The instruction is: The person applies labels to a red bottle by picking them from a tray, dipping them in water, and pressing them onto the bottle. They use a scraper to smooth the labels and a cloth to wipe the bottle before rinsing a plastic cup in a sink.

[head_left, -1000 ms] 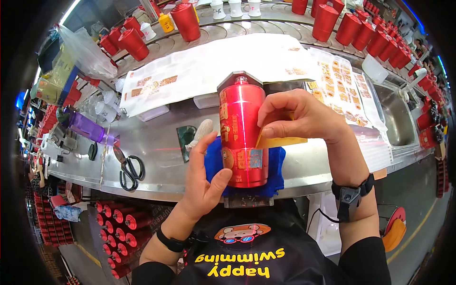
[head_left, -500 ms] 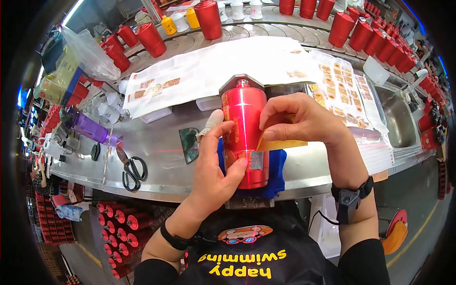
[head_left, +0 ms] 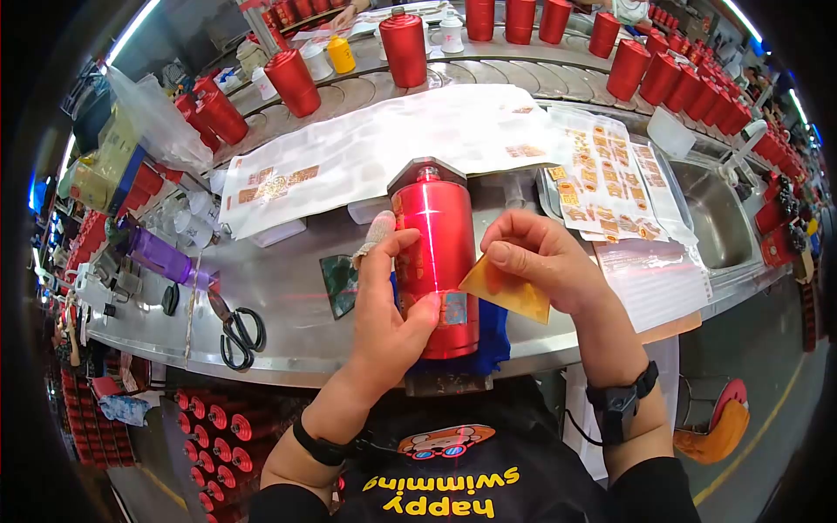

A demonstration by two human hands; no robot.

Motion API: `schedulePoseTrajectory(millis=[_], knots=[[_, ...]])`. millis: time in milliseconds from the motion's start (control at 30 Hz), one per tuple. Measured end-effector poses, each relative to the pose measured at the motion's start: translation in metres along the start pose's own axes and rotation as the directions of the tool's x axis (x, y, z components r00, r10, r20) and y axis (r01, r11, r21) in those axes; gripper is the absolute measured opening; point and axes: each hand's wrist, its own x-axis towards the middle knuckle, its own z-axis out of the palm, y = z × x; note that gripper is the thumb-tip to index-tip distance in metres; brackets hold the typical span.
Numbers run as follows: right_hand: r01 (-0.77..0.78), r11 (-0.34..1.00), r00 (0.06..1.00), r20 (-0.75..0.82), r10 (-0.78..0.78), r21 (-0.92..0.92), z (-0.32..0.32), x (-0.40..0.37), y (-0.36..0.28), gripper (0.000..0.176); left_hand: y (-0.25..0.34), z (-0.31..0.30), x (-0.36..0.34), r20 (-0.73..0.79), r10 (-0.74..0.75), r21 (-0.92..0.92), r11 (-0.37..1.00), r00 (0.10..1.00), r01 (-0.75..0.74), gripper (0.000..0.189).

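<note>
A shiny red bottle [head_left: 446, 227] lies with its neck pointing away from me, over a blue cloth [head_left: 493, 336]. My left hand [head_left: 384, 305] grips its left side, the thumb pressed beside a small silvery label [head_left: 453, 308] low on the bottle. A whitish cover wraps one fingertip of that hand. Just right of the bottle, my right hand [head_left: 536, 261] pinches a yellow translucent square [head_left: 514, 295] between thumb and fingers; its left corner is close to the bottle. A dark green sheet [head_left: 338, 283] lies left of the bottle.
Black-handled scissors [head_left: 237, 336] and a purple bottle [head_left: 157, 251] are on the left. White sticker sheets [head_left: 349, 139] stretch behind the work. A sink [head_left: 715, 213] is at the right. More red bottles [head_left: 404, 48] stand on the conveyor behind; a co-worker's hand [head_left: 343, 17] shows beyond.
My right hand has moved down and slightly away from the red bottle, and the yellow square now shows more fully. The camera view has shifted a little. My left hand keeps its grip.
</note>
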Motion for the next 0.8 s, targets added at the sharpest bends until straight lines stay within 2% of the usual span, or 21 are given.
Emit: schedulePoseTrajectory(millis=[167,300,400,533,800], knots=[[0.035,0.989,0.998,-0.059,-0.026,0.147,0.009,-0.009,0.009,0.026,0.000,-0.004,0.000,0.050,-0.012,0.022,1.000,0.999,0.011,0.064],[0.070,0.994,0.997,-0.026,-0.068,0.082,0.006,-0.016,0.016,0.029,0.003,-0.005,0.000,0.091,-0.087,-0.047,0.995,0.992,0.092,0.067],[0.081,0.996,0.997,-0.020,-0.081,0.029,0.006,-0.026,0.015,0.027,0.009,-0.005,0.002,0.103,-0.102,-0.023,0.994,0.990,0.104,0.068],[0.232,0.973,0.970,0.066,-0.232,0.012,0.003,-0.029,0.021,0.020,0.006,-0.003,0.002,0.089,-0.056,0.020,0.998,0.994,0.055,0.069],[0.318,0.948,0.944,0.102,-0.315,-0.019,-0.001,-0.029,0.026,0.018,0.010,-0.003,0.001,0.108,-0.037,0.019,0.999,0.994,0.035,0.069]])
